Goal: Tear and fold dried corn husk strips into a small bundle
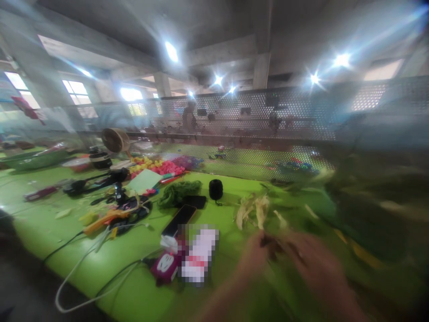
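My left hand [254,252] and my right hand [313,259] are close together above the green table, at the lower right. Both look closed, with fingertips meeting around a small dark brownish thing [273,245] too blurred to name. Just beyond them lie pale, dry, husk-like pieces [254,210]. A black spool of thread [216,189] stands upright farther back. Left of the hands is a pixelated pink-and-white item [200,257], beside a purple tissue pack [166,267] with a white tissue poking out.
Two dark phones, one a black phone [178,220], lie near green yarn [177,192]. An orange glue gun [105,220] and loose cables occupy the left. Behind stand pink and yellow pieces [161,166], a small fan [115,140] and a perforated screen [234,120]. A dark green bag-like mass [378,192] sits right.
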